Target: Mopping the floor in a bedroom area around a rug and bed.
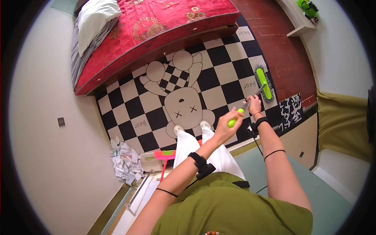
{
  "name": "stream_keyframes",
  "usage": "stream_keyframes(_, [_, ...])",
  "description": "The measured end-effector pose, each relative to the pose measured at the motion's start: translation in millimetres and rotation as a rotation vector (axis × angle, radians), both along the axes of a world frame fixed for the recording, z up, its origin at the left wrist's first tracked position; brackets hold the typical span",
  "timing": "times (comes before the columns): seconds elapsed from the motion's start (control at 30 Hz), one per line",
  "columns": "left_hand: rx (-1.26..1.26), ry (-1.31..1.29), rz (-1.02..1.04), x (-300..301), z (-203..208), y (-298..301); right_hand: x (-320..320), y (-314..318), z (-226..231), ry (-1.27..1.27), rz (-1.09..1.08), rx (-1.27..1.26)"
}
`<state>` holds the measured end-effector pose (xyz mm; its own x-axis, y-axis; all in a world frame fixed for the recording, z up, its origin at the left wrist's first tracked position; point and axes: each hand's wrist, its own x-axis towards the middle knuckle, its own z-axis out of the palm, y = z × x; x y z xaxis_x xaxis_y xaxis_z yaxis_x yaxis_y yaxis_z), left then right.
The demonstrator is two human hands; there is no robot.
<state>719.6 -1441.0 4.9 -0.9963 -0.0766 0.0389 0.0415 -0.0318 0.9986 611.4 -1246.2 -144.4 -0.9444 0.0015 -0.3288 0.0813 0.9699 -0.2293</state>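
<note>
Both my hands grip a mop with a grey pole and a bright green flat head. My left hand (pixel 226 126) is closed around the pole's upper end, where a green grip sticks out. Farther down the shaft, my right hand (pixel 254 105) wraps round the grey part. The mop head (pixel 264 84), edged with grey fringe, rests near the right border of a black-and-white checkered mat (pixel 224 56). Its far side lies away from me, beyond my right hand. Dark bands with small devices sit on both wrists.
A bed with a red flowered mattress (pixel 156 23) stands at the far side, a white pillow (pixel 96 19) on it. Crumpled paper (pixel 127 162) is heaped at left, near a pink broom (pixel 164 155). Red flooring (pixel 288 55) and an olive curtain (pixel 340 121) are at right.
</note>
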Motion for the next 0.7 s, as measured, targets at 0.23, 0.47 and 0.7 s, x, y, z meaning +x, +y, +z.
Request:
stream_keyframes(0.23, [0.033, -0.012, 0.183, 31.3, 40.3, -106.8, 2.5, -116.6, 0.6, 0.224, 0.516, -0.370])
stream_keyframes(0.47, [-0.126, -0.163, 0.637, 166.4, 140.0, -211.1, 116.5, -302.4, 42.2, 0.117, 0.845, -0.764])
stream_keyframes(0.7, [-0.396, -0.124, 1.056, 249.6, 238.8, -225.3, 277.6, -443.9, 116.7, -0.385, 1.093, -1.122])
